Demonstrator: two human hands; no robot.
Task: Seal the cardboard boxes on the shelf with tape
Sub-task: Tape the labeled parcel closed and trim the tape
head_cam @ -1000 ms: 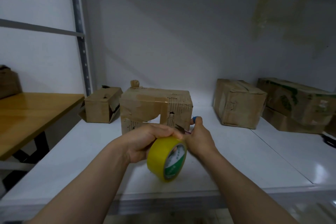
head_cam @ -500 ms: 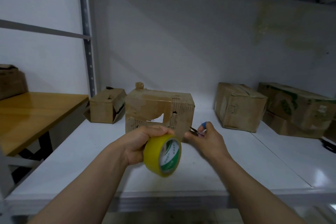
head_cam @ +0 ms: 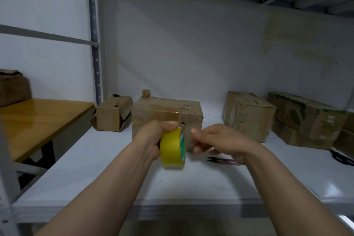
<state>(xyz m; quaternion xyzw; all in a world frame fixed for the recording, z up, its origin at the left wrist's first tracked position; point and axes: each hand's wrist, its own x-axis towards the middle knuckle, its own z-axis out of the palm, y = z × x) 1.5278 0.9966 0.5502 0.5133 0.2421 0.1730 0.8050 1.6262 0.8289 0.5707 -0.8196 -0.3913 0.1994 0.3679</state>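
The white shelf (head_cam: 92,163) is taking up most of the view, with its grey back wall running behind it. To the left, a wooden table (head_cam: 38,119) is standing beside the shelf and carrying a brown box (head_cam: 13,87) at its far left edge.

Four cardboard boxes are sitting along the far part of the shelf. The green-printed box (head_cam: 306,115) is lying at the far right on top of another carton. The crumpled box (head_cam: 247,115) is standing just left of it, well apart from the taped box (head_cam: 168,112) in the middle. The small box (head_cam: 113,114) is sitting just beside the taped box at the left, with a side flap hanging open.

Both bare forearms are reaching in from the near edge. The left hand (head_cam: 151,138) is gripping the yellow tape roll (head_cam: 172,149), with its fingers (head_cam: 168,125) curling over the top of the roll. It is holding the roll on edge above the shelf, right in front of the taped box.

The right hand (head_cam: 222,140) is hovering just right of the roll, thumb pointing toward it. Its fingers (head_cam: 201,149) are blurring, so I cannot tell how wide they are or whether they are holding anything.

Small scissors (head_cam: 220,159) are lying on the shelf just under the right hand, with the handle end hiding behind it.
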